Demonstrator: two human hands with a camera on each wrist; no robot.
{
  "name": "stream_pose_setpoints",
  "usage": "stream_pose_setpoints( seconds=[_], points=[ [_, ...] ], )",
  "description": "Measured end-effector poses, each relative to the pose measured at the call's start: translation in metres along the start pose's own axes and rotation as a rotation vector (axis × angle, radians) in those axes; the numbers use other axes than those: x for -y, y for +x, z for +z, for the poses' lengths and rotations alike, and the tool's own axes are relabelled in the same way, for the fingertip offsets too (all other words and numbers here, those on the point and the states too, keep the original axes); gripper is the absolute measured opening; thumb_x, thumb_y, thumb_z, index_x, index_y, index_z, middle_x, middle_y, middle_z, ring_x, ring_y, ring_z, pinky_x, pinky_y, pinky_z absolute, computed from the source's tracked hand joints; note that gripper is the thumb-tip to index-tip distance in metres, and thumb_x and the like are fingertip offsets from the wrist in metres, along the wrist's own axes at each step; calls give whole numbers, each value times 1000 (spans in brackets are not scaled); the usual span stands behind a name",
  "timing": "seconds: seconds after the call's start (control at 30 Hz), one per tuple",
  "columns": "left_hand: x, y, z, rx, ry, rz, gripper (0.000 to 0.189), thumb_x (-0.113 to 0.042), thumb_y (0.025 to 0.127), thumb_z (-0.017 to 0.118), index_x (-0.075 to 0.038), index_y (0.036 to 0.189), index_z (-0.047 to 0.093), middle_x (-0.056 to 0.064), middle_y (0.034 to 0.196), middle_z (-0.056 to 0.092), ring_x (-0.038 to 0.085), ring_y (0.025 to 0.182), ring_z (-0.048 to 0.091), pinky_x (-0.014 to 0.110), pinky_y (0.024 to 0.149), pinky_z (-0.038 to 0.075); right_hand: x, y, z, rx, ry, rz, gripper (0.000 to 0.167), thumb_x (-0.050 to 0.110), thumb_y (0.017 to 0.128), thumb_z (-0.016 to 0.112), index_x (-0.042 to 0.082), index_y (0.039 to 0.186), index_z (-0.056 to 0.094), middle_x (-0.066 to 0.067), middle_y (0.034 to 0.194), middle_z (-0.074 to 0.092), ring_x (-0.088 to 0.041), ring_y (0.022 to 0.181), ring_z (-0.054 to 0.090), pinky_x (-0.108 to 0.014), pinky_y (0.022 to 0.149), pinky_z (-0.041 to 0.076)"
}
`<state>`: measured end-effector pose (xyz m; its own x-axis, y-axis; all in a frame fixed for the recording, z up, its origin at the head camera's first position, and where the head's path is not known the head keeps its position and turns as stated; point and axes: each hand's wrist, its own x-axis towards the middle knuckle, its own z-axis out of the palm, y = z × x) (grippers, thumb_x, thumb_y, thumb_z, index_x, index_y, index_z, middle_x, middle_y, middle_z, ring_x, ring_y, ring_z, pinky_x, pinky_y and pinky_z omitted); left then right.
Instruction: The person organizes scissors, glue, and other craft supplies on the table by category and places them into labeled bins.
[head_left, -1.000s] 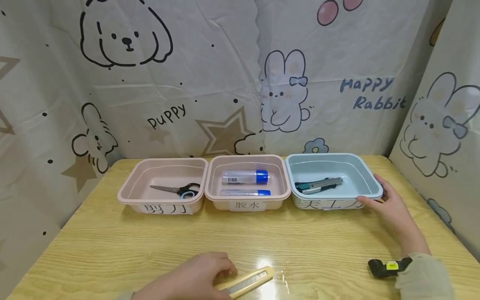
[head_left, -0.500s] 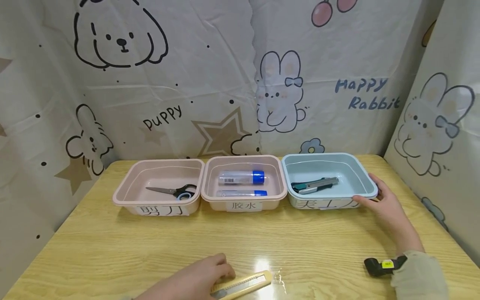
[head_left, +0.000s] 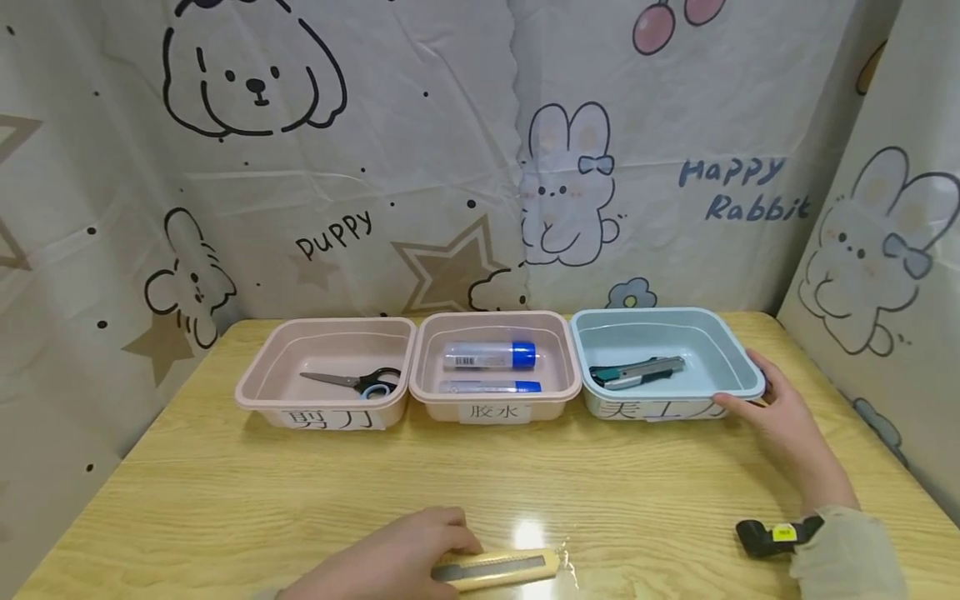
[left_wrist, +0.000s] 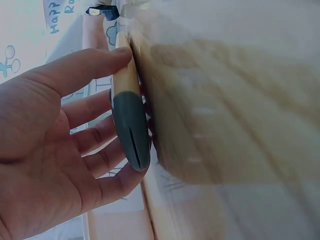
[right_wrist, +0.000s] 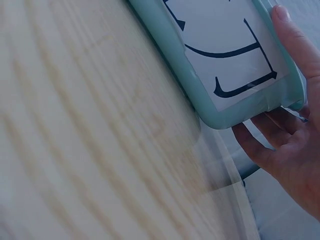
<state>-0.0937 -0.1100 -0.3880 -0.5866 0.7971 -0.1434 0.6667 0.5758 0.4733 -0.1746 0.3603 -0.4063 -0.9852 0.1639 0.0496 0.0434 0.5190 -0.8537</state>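
My left hand pinches a yellow utility knife low over the near part of the table. In the left wrist view the thumb presses one face of the knife and the fingers lie along the other, with its dark green end toward the palm. My right hand grips the near right corner of a light blue bin, thumb at the front rim and fingers round the side. Inside that bin lie green and grey utility knives. A paper label covers its front wall.
Left of the blue bin stand two pink bins in a row. The middle one holds two blue-capped glue tubes; the left one holds scissors. A printed curtain hangs behind and beside the wooden table.
The utility knife in my left hand has turned from slanting to nearly level, its far end shifting slightly right. My right hand keeps its grip on the blue bin.
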Motion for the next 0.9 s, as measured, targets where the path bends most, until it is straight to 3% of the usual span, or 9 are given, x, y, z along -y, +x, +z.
stream_pose_setpoints(
  seconds=[0.13, 0.33, 0.57, 0.9],
  points=[
    [-1, 4, -1, -45, 48, 42, 36, -22, 71, 72, -20, 106, 65, -16, 91, 49, -4, 75, 41, 12, 64, 40, -1, 0, -1, -1, -12, 5, 96, 38, 82, 65, 17, 147, -2, -24, 149, 8, -46, 129, 20, -63, 101, 18],
    [-7, 12, -7, -133, 56, 26, 36, -13, 66, 70, -19, 100, 68, -15, 90, 53, -2, 78, 43, 13, 67, 41, 0, 1, -1, -5, -17, 6, 95, 38, 82, 65, 17, 147, -1, -24, 149, 8, -46, 129, 19, -63, 101, 18],
    [-12, 26, -15, -207, 69, -41, 31, -19, 69, 72, -17, 100, 67, -12, 92, 56, 1, 85, 48, 16, 74, 45, 0, 1, 0, -3, -18, 2, 95, 38, 82, 65, 16, 147, -1, -24, 149, 9, -46, 128, 21, -63, 101, 19],
    [-18, 51, -27, -300, 55, -15, 32, -20, 71, 73, -17, 102, 68, -11, 94, 57, 4, 89, 50, 20, 80, 45, -2, 1, -1, 4, 11, 3, 94, 37, 82, 65, 20, 147, -1, -22, 150, 6, -46, 131, 15, -63, 102, 14]
  ],
)
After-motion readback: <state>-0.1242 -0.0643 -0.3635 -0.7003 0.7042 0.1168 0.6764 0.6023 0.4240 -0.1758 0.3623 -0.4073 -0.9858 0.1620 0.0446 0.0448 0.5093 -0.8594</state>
